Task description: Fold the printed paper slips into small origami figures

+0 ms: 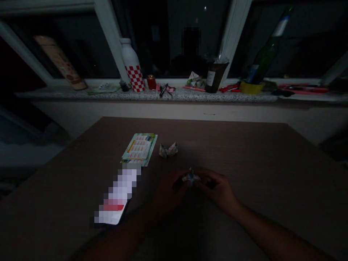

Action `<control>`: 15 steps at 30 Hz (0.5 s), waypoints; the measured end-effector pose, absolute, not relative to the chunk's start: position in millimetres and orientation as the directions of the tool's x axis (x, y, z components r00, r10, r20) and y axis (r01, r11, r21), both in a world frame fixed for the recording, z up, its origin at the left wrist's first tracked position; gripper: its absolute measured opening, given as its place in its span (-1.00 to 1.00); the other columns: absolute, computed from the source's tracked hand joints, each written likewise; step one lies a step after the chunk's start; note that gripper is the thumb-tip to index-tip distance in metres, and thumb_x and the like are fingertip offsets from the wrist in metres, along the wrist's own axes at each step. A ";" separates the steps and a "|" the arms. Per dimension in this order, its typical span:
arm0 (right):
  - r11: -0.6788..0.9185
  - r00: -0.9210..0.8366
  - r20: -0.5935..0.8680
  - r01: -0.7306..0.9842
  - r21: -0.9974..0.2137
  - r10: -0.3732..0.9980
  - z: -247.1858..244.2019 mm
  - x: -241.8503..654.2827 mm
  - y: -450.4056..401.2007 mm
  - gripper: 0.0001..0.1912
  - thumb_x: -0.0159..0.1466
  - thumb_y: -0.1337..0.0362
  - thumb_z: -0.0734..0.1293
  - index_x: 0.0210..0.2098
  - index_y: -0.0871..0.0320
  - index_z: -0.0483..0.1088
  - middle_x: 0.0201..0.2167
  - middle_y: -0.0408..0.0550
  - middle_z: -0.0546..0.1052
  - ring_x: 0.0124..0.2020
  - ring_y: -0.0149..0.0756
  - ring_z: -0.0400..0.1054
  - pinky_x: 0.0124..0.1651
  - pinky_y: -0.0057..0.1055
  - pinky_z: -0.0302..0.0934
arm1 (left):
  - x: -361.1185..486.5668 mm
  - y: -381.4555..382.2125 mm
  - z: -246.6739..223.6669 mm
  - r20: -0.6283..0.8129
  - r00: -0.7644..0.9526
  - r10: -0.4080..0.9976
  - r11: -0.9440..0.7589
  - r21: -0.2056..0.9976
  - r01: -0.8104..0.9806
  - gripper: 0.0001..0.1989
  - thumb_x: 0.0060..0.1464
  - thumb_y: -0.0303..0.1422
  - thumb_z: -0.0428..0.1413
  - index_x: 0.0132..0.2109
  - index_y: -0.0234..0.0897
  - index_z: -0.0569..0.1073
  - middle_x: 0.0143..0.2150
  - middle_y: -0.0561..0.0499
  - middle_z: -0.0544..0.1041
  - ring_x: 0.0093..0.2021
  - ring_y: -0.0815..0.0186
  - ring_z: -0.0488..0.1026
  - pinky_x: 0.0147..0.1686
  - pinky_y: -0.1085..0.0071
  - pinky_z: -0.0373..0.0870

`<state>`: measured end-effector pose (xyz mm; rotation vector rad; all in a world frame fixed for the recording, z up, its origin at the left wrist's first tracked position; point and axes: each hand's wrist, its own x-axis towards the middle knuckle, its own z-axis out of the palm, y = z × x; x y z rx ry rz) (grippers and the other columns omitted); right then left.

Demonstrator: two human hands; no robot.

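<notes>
Between my two hands is a small folded paper piece (191, 177) with printed patterns and several points. My left hand (170, 188) pinches its left side, the fingers curled and dim in shadow. On the other side my right hand (221, 188) grips it with thumb and fingertips. Just beyond the left hand, another folded paper piece (168, 149) with two raised peaks rests on the table. A stack of printed paper sheets (140, 146) lies to its left. Nearer me, a phone (116, 197) with a lit, pixelated screen lies left of my left hand.
The brown table (258, 156) meets a wall below a stone windowsill (179, 95). Along the sill stand a checkered white bottle (133, 69), a tan bottle (61, 63), a small red jar (151, 82), a dark cup (214, 77), a green bottle (268, 50) and a yellow tape roll (252, 87).
</notes>
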<state>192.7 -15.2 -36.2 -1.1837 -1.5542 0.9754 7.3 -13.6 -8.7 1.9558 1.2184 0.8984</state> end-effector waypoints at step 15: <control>0.221 -0.095 0.203 0.271 -0.937 0.975 -31.5 192.0 -16.7 -0.78 0.13 0.25 0.37 -0.22 0.16 0.51 -0.59 -0.19 0.37 -0.58 -0.45 0.17 -0.54 -0.53 0.09 | 8.3 -12.7 -5.0 0.173 0.265 0.949 -0.275 0.864 0.422 -0.79 0.15 -0.29 0.04 -0.12 -0.24 0.48 -0.23 0.00 0.56 -0.21 0.27 0.48 -0.20 0.39 0.38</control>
